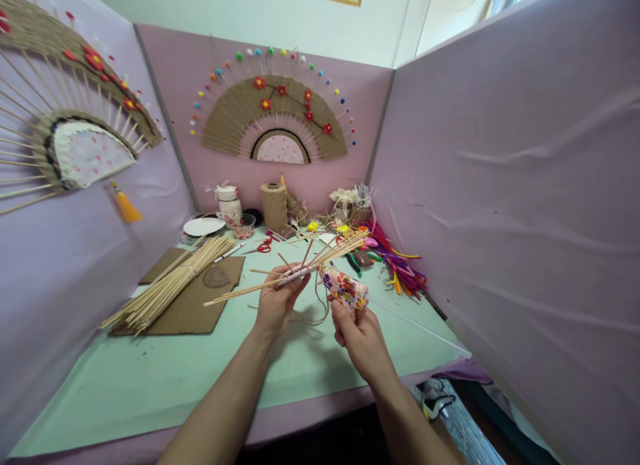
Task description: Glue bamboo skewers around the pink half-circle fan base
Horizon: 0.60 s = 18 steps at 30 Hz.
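Observation:
Above the table, my left hand (278, 305) is closed around a small fan frame (296, 274) made of thin wooden sticks joined to a pale patterned piece. Its sticks spread out to the left, upward and to the right. My right hand (356, 328) grips a floral-patterned glue gun (345, 288) from below. A long translucent glue stick (420, 326) runs out of its back toward the right. The gun's tip points left, close to the right end of the patterned piece; whether they touch I cannot tell. A thin cord (320, 310) loops down between my hands.
Left on the table lies a tied bundle of sticks (173, 285) on brown cardboard (200, 318). Behind are red scissors (263, 247), a twine spool (274, 208) and a white jar (228, 201). Colourful pipe cleaners (400, 268) lie right. A finished fan (280, 115) hangs on the back panel.

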Tool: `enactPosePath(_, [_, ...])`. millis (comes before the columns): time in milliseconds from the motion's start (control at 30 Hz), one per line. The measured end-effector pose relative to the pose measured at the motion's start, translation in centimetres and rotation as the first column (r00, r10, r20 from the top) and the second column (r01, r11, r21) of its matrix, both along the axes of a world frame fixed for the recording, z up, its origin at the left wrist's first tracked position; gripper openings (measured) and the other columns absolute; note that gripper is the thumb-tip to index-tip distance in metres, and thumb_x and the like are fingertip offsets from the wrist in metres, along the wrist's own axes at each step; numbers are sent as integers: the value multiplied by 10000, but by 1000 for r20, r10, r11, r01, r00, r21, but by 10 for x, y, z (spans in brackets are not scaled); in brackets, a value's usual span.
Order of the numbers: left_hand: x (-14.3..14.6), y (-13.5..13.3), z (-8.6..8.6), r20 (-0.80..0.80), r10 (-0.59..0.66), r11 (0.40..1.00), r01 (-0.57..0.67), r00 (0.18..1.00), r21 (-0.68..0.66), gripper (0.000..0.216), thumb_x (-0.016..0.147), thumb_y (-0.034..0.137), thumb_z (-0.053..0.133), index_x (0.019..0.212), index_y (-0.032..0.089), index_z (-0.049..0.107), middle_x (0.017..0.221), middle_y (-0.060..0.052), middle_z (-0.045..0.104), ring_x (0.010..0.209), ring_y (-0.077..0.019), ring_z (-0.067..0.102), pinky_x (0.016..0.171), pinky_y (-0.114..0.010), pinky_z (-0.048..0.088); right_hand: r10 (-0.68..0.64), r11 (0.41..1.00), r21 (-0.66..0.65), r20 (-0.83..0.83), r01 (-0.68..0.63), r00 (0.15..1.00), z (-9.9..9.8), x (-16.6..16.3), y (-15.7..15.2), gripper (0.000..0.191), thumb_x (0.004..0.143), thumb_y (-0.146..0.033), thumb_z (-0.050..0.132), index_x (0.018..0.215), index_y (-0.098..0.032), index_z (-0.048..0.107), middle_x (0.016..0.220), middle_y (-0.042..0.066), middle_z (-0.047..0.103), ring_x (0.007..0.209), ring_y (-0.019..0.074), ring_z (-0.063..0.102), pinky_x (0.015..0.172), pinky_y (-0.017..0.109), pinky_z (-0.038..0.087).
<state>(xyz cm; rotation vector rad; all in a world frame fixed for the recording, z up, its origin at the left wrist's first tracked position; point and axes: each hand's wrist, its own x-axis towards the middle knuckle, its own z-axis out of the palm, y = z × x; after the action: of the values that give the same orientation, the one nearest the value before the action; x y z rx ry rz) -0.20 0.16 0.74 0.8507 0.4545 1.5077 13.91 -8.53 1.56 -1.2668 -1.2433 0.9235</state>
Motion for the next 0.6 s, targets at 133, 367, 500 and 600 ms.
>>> enactPosePath(133, [0,0,1,-11,-7,1000,7,1000,5,249,670,186,813,875,188,672,1006,-35,736,1013,-204,687,1029,-423,469,-16,1000,-26,-42,15,999,0,0,1,422,874,-585,496,763,-181,546,529,-59,401,456,93,396,429,222,348])
enactPosePath(367, [0,-1,0,-4,-18,1000,18,1000,20,236,686,177,804,885,192,678,994,-23,739,1010,-197,689,1024,-416,477,-15,999,-35,-32,14,999,2,1,2,445,877,-593,485,762,-169,560,491,-63,410,432,93,403,420,221,345])
enactPosePath(500, [0,-1,0,-3,-14,1000,14,1000,13,242,678,187,810,876,189,672,996,-27,738,1011,-205,689,1028,-428,471,-11,999,-38,-36,9,999,2,0,3,445,879,-590,482,721,-178,540,476,-64,406,426,94,398,414,222,334])
enactPosePath(600, [1,-1,1,-5,-16,1000,17,1000,10,250,673,195,813,875,188,666,995,-32,739,1023,-215,686,1038,-440,459,-21,999,-44,-25,20,999,4,0,3,451,876,-593,483,716,-177,549,472,-62,409,427,97,402,418,226,342])
